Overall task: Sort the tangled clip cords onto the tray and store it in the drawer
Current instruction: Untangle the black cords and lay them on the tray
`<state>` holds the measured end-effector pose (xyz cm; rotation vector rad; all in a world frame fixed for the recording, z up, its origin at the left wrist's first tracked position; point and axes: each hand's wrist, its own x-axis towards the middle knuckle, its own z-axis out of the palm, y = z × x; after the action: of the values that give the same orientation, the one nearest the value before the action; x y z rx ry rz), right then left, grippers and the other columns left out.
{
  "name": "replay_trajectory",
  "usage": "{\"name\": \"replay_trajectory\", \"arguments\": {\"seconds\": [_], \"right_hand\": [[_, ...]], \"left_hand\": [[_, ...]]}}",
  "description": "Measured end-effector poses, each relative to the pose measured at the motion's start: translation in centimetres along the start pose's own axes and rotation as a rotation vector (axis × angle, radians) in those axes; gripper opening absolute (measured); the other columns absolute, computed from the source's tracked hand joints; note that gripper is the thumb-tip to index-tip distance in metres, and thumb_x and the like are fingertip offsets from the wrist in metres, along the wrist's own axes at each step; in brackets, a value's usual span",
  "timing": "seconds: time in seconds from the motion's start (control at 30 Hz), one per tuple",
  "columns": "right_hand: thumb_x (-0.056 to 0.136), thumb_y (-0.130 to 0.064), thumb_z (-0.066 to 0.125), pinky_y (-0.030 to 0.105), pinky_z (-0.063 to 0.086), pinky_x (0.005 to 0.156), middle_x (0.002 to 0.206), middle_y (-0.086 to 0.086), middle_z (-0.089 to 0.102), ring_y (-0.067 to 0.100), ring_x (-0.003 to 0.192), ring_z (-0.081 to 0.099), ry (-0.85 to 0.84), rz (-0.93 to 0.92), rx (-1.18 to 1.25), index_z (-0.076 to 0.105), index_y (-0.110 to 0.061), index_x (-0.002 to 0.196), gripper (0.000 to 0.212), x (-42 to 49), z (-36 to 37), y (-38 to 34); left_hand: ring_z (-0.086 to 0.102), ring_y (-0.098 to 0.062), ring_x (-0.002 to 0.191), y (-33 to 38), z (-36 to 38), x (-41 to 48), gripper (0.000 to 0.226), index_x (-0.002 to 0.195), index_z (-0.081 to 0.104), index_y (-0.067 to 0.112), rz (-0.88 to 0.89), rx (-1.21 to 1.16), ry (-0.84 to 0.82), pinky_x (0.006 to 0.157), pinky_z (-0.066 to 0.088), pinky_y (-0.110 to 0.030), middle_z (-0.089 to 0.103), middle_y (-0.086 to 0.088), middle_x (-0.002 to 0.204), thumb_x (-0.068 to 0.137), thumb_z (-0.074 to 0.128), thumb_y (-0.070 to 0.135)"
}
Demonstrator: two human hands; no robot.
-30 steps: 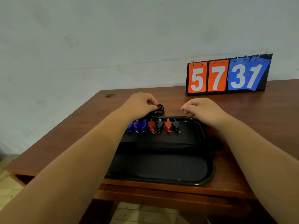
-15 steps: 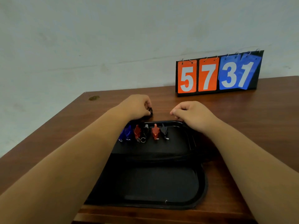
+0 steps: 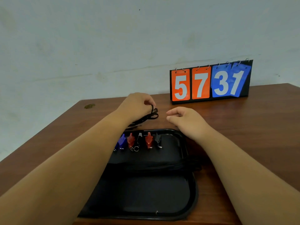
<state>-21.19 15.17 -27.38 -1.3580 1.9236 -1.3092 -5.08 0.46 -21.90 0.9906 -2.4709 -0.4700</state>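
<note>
A black tray (image 3: 194,198) lies on the brown table (image 3: 243,143) in front of me. Several clips (image 3: 139,141), blue, red and black, stand in a row along the tray's far end. Black cords (image 3: 162,165) run across the tray's middle and over its right rim. My left hand (image 3: 138,106) is beyond the tray's far edge and pinches a bunch of looped black cords (image 3: 149,116) that trail back toward the clips. My right hand (image 3: 185,120) hovers just right of that bunch, fingers loosely curled, holding nothing. My left forearm hides the tray's left side.
A flip scoreboard (image 3: 211,83) reading 57 and 31 stands at the table's back right, against a pale wall. A small dark spot (image 3: 89,106) marks the table's far left corner. The table's left edge runs diagonally toward me.
My left hand has lifted the cord loops up and away from the tray's far rim. My right hand has drawn slightly apart from them. The view has tilted and shifted.
</note>
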Motion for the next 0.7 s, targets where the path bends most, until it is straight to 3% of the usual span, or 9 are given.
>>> {"name": "replay_trajectory", "arguments": {"seconds": [0.1, 0.27, 0.33, 0.4, 0.47, 0.63, 0.7], "right_hand": [[0.102, -0.039, 0.07, 0.019, 0.042, 0.082, 0.125, -0.015, 0.067, 0.001, 0.11, 0.061, 0.014, 0.009, 0.071, 0.064, -0.031, 0.145, 0.045, -0.1, 0.0, -0.4], [0.098, -0.049, 0.072, 0.03, 0.047, 0.097, 0.128, -0.013, 0.068, 0.009, 0.12, 0.063, 0.055, 0.047, 0.19, 0.057, -0.032, 0.153, 0.06, -0.3, -0.5, -0.6], [0.099, -0.049, 0.072, 0.031, 0.05, 0.1, 0.126, -0.013, 0.072, 0.009, 0.118, 0.066, 0.059, 0.039, 0.238, 0.064, -0.03, 0.146, 0.051, -0.4, -0.7, -0.8], [0.099, -0.049, 0.072, 0.032, 0.051, 0.1, 0.112, -0.014, 0.079, 0.007, 0.112, 0.069, 0.052, 0.03, 0.253, 0.077, -0.03, 0.122, 0.03, -0.6, -0.5, -0.8], [0.098, -0.051, 0.073, 0.034, 0.053, 0.1, 0.101, -0.014, 0.082, 0.006, 0.104, 0.072, 0.04, 0.032, 0.256, 0.083, -0.029, 0.103, 0.025, -0.6, -0.2, -0.7], [0.103, -0.044, 0.069, 0.026, 0.047, 0.085, 0.094, -0.012, 0.083, 0.007, 0.099, 0.073, 0.109, 0.015, 0.337, 0.085, -0.022, 0.098, 0.028, -0.7, -0.5, -0.9], [0.106, -0.039, 0.065, 0.026, 0.045, 0.089, 0.093, -0.016, 0.082, 0.004, 0.102, 0.069, 0.132, -0.012, 0.305, 0.086, -0.025, 0.094, 0.028, -0.7, -0.7, -1.0]], "left_hand": [[0.063, -0.001, 0.101, 1.9, 0.0, 0.5, 0.017, 0.102, 0.08, 0.033, 0.037, -0.031, -0.004, 0.095, 0.049, -0.026, 0.072, 0.019, 0.105, 0.102, 0.067, 0.023], [0.07, -0.007, 0.097, 4.3, 0.6, 0.9, 0.019, 0.101, 0.08, 0.03, 0.059, -0.101, 0.017, 0.099, 0.06, -0.037, 0.075, 0.013, 0.101, 0.1, 0.066, 0.018], [0.07, -0.008, 0.098, 5.1, 0.9, 1.0, 0.018, 0.098, 0.081, 0.029, 0.066, -0.114, 0.017, 0.099, 0.06, -0.038, 0.075, 0.014, 0.099, 0.098, 0.068, 0.017], [0.069, -0.006, 0.099, 5.9, 1.2, 1.0, 0.017, 0.098, 0.081, 0.029, 0.062, -0.123, 0.027, 0.099, 0.06, -0.036, 0.075, 0.016, 0.099, 0.096, 0.069, 0.017], [0.068, -0.006, 0.101, 6.5, 1.3, 0.9, 0.018, 0.102, 0.08, 0.028, 0.051, -0.166, 0.042, 0.097, 0.057, -0.031, 0.075, 0.013, 0.103, 0.097, 0.069, 0.015], [0.07, -0.009, 0.111, 7.2, 1.2, 0.7, 0.026, 0.107, 0.082, 0.026, 0.071, -0.269, -0.001, 0.104, 0.058, -0.032, 0.077, 0.009, 0.113, 0.098, 0.069, 0.006], [0.07, -0.011, 0.118, 7.1, 1.1, 0.6, 0.028, 0.112, 0.082, 0.025, 0.09, -0.279, -0.017, 0.11, 0.055, -0.036, 0.077, 0.007, 0.119, 0.098, 0.069, 0.003]]}}
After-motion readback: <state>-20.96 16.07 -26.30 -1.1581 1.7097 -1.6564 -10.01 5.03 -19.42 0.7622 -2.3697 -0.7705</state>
